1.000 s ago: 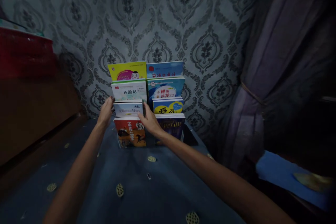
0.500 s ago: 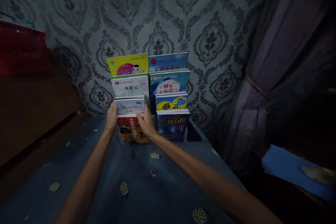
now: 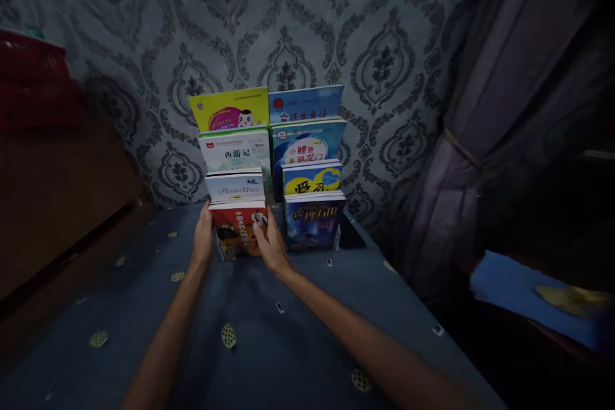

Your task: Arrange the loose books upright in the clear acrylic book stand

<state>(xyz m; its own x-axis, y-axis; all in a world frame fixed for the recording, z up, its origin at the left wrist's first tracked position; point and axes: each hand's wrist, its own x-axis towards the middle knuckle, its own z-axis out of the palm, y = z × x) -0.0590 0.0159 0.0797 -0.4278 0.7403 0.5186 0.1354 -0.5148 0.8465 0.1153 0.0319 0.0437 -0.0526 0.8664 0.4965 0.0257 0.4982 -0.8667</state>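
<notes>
Books stand upright in two stepped columns, leaning back in what looks like a clear rack. At the front of the left column is a red book (image 3: 235, 240) with a black picture and white lettering. My left hand (image 3: 203, 237) holds its left edge, and my right hand (image 3: 273, 243) holds its right edge, thumb over the cover. Behind it rise a pale grey book (image 3: 235, 189), a white and green book (image 3: 235, 147) and a yellow book (image 3: 216, 106). The right column has a dark blue book (image 3: 314, 224), a yellow and blue book (image 3: 307, 182), a teal book (image 3: 307, 141) and a blue book (image 3: 312, 99).
A dark blue patterned cloth (image 3: 259, 346) covers the surface. Patterned wallpaper (image 3: 307, 19) is behind the books. A brown box (image 3: 62, 192) with a red item (image 3: 31, 83) stands left. At right hang a tied purple curtain (image 3: 446, 205) and, lower, a blue sheet (image 3: 514, 288).
Both hands have moved down and forward from the pale grey book to the sides of the red book in front. The view has shifted slightly.
</notes>
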